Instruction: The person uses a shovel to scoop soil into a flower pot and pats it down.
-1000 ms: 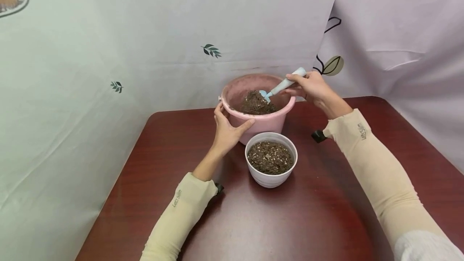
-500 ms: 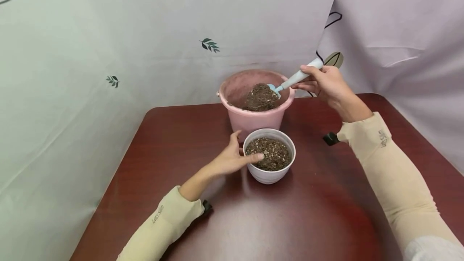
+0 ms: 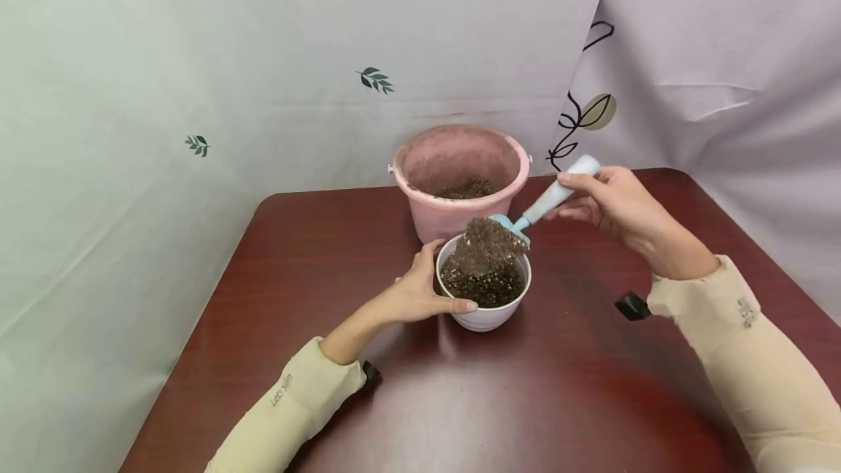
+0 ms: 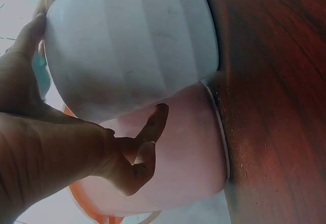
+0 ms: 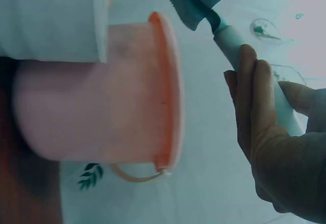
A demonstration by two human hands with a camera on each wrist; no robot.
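Note:
My right hand [image 3: 620,206] grips the pale handle of a small blue hand trowel [image 3: 552,195]. A heaped load of dark soil [image 3: 488,243] lies on its blade, over the white flower pot [image 3: 482,320]. Soil with light specks shows inside the pot. My left hand [image 3: 417,294] holds the pot from its left side, thumb along the front rim and fingers toward the back. From the left wrist, the fingers [image 4: 147,137] bend beside the pot's ribbed wall. In the right wrist view the trowel blade [image 5: 201,0] is higher than the pot rim.
A pink bucket [image 3: 453,217] with soil low inside stands right behind the pot. The dark red table [image 3: 315,261] runs back to pale hanging cloth [image 3: 296,93] with leaf prints. Black wrist devices [image 3: 632,306] stick out from both sleeves.
My right hand has carried the soil-laden trowel out of the bucket, forward over the pot. My left hand has let go of the bucket and taken hold of the pot.

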